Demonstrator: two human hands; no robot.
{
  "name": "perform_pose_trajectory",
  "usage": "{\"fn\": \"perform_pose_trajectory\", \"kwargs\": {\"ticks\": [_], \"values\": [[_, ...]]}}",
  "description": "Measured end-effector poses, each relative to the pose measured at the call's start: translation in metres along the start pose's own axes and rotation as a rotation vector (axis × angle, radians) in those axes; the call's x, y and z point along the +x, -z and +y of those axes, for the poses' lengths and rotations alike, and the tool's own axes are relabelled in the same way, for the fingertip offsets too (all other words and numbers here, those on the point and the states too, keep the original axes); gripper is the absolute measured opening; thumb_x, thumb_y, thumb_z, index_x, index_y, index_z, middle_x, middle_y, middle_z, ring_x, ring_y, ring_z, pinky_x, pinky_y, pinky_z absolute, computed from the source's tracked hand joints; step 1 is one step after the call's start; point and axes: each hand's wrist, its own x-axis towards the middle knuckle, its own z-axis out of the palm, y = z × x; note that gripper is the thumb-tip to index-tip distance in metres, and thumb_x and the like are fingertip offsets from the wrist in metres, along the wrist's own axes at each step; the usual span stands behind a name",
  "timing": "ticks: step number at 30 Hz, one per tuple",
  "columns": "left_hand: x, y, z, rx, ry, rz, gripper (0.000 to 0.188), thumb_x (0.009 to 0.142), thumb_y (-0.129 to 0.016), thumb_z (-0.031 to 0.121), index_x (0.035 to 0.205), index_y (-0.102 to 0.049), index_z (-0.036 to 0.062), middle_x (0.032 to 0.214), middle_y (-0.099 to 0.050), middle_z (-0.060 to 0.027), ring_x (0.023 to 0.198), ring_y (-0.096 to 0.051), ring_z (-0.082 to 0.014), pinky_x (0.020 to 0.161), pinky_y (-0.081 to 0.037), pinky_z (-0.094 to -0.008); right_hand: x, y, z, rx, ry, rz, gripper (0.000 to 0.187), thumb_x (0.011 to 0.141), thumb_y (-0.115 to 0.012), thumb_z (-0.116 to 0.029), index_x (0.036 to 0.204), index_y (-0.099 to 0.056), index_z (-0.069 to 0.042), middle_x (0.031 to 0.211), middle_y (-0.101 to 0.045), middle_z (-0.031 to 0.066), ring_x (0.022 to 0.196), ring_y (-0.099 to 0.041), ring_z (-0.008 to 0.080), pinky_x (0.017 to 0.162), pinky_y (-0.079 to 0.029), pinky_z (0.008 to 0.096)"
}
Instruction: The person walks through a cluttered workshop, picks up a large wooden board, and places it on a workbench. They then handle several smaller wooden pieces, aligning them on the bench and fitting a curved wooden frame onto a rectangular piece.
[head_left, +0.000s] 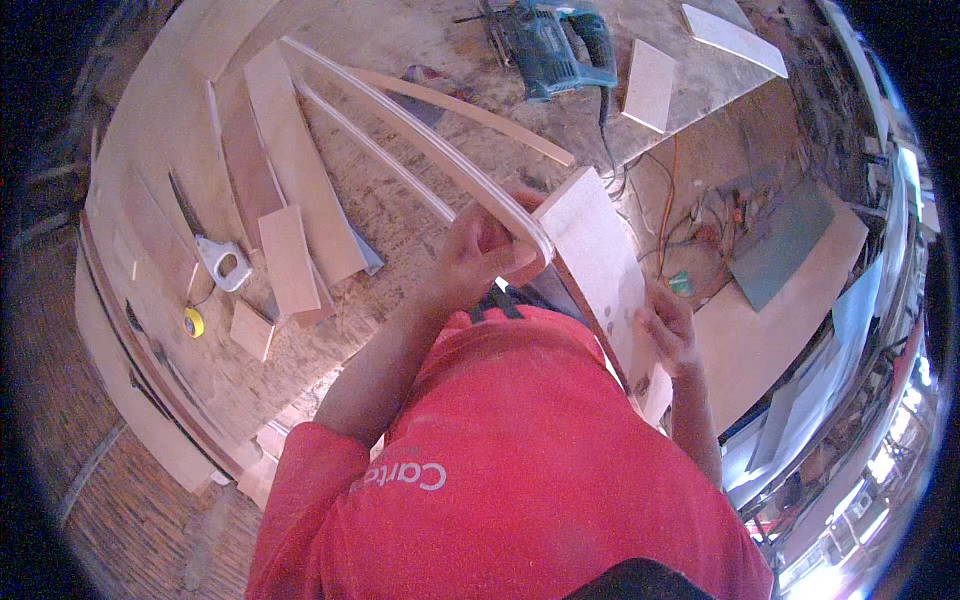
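Observation:
Close in front of my red shirt, my left hand [472, 262] is closed round the near end of a long wooden strip [420, 138] with pale, layered edges. That strip reaches away to the far left over the workbench [385, 230]. A flat, pale wooden board [598, 240] slants down beside the strip's near end. My right hand [668, 328] grips the board's right edge, thumb on its upper face and the other fingers partly hidden. Strip and board meet or nearly meet near my left hand; contact there cannot be made out.
On the bench lie a teal jigsaw [560, 52] at the back, a handsaw [225, 263] with a white handle and a yellow tape measure [194, 322] at the left. Several planks [300, 165] spread around. Cables [672, 190] tangle at the right near a dark green sheet [785, 245].

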Motion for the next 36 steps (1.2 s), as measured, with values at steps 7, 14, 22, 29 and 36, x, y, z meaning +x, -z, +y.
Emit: {"fn": "perform_pose_trajectory", "kwargs": {"ticks": [7,14,22,29,36], "values": [[0.021,-0.005,0.014,0.023,-0.023,-0.131,0.094,0.077,-0.072,0.018,0.159,-0.026,0.0055,0.128,-0.062,-0.0127,0.108,-0.063,-0.0204,0.098,-0.046,-0.0336,0.002,0.01,-0.007,0.08,-0.123,-0.02,0.061,0.096,-0.067,-0.024,0.146,-0.046,0.005,0.133,-0.062,0.0089,0.122,-0.055,0.0164,0.105,-0.04,0.0326],[0.04,-0.011,0.014,-0.13,-0.123,-0.358,0.096,0.075,-0.067,0.019,0.16,-0.024,0.0072,0.139,-0.054,-0.0129,0.123,-0.056,-0.0211,0.104,-0.042,-0.034,0.0,-0.003,-0.032,0.149,-0.004,-0.068,0.064,0.097,-0.066,-0.026,0.147,-0.044,0.006,0.136,-0.06,0.01,0.123,-0.056,0.0172,0.108,-0.039,0.0329],[0.039,-0.017,0.01,-0.11,-0.133,-0.292,0.094,0.075,-0.062,0.018,0.159,-0.023,0.0043,0.129,-0.058,-0.012,0.111,-0.058,-0.0188,0.098,-0.045,-0.0313,-0.002,-0.006,-0.029,0.087,-0.061,-0.048,0.062,0.098,-0.064,-0.029,0.147,-0.046,0.004,0.135,-0.061,0.0094,0.12,-0.058,0.0172,0.105,-0.042,0.0311],[0.045,-0.007,0.003,-0.076,-0.113,-0.293,0.089,0.076,-0.059,0.017,0.157,-0.025,0.0019,0.12,-0.062,-0.0094,0.102,-0.06,-0.0155,0.093,-0.046,-0.0292,-0.004,-0.006,-0.036,0.041,-0.136,-0.033,0.061,0.099,-0.062,-0.031,0.147,-0.045,0.004,0.133,-0.061,0.0085,0.116,-0.059,0.0162,0.102,-0.043,0.0296],[0.037,-0.017,0.001,-0.127,-0.095,-0.284,0.09,0.075,-0.06,0.016,0.158,-0.026,0.0025,0.123,-0.061,-0.0107,0.102,-0.061,-0.0162,0.094,-0.047,-0.0312,-0.004,0.005,-0.019,0.053,-0.147,-0.055,0.062,0.098,-0.063,-0.031,0.147,-0.045,0.003,0.133,-0.061,0.0082,0.119,-0.057,0.0166,0.105,-0.041,0.0306]]}}
